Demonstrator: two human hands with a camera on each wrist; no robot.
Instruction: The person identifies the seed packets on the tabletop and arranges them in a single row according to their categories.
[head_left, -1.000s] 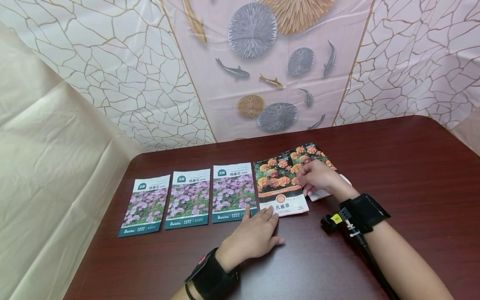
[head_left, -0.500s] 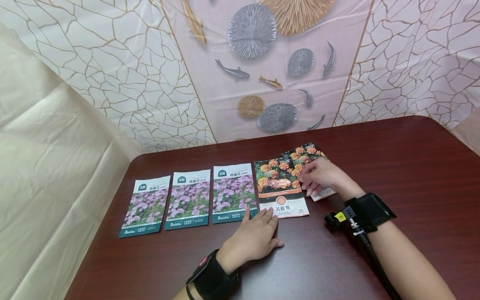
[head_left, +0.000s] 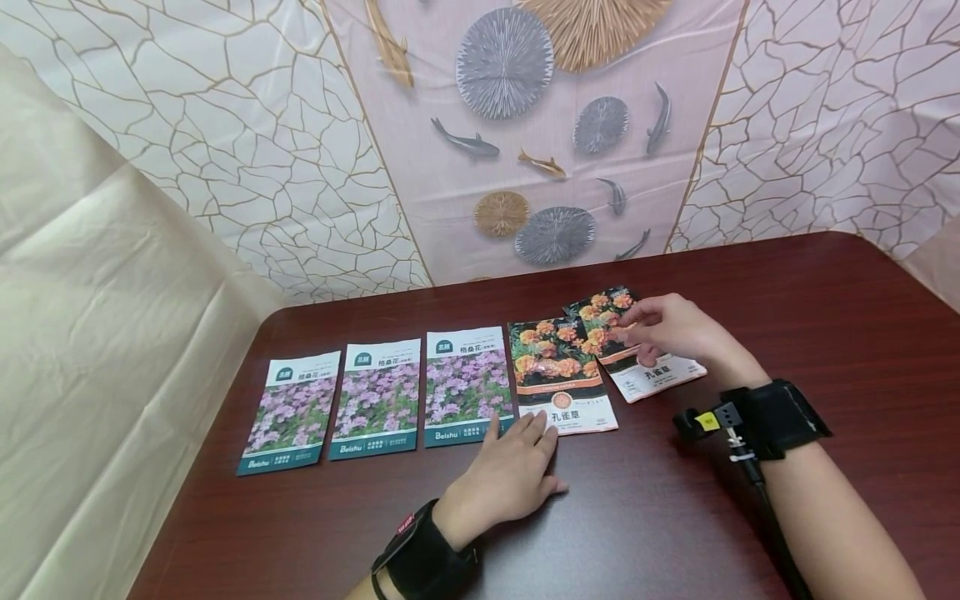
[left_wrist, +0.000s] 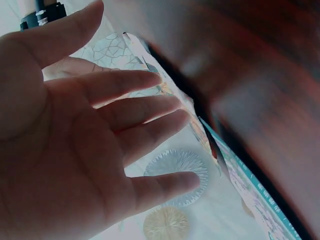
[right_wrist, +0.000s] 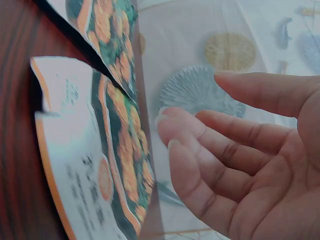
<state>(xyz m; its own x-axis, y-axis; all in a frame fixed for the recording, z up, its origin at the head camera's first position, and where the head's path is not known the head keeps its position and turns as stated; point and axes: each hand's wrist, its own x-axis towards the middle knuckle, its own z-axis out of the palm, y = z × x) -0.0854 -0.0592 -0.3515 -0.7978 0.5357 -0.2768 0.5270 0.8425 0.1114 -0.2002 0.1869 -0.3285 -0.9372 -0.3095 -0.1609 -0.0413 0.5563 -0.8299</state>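
Note:
My left hand lies with spread, straight fingers, its fingertips on the lower edge of an orange marigold seed packet. In the left wrist view the fingers are extended and grip nothing. Over a second marigold packet hovers my right hand, its fingers loosely bent. The right wrist view shows a gap between thumb and fingers, with that packet apart from them. The second packet lies tilted, its upper left corner beside or under the first packet; the overlap is partly hidden.
Three purple-flower seed packets stand in a row left of the marigold ones, all on the dark red-brown table. A patterned cloth hangs behind the table, and a cream cloth hangs at the left.
My right hand has lifted off the second marigold packet and moved a little right, uncovering its white lower part. The left hand and the other packets have stayed in place.

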